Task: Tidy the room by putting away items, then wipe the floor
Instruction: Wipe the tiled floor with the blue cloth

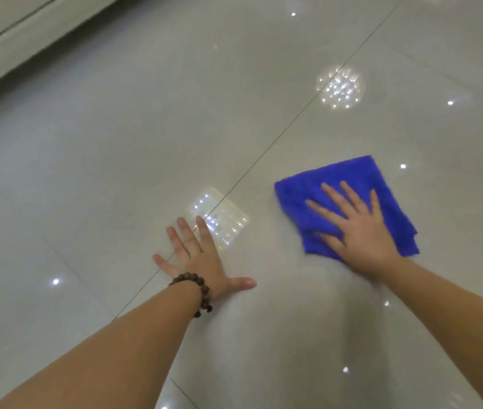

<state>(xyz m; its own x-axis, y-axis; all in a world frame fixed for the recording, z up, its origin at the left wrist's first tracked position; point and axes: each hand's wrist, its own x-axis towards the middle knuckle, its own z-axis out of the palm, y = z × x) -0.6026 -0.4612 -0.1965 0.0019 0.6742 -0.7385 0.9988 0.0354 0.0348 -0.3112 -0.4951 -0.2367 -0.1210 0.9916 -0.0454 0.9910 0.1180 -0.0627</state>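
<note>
A folded blue cloth (361, 180) lies flat on the glossy grey tiled floor (116, 149) at the right of the view. My right hand (355, 228) presses down on the cloth with its fingers straight and spread. My left hand (196, 258) rests flat on the bare floor to the left of the cloth, fingers spread, across a tile joint. A brown bead bracelet (201, 290) sits on my left wrist.
A pale base of a cabinet or wall (27, 45) runs along the top left corner. Ceiling lights reflect off the tiles as bright spots and two sparkling patches (340, 87).
</note>
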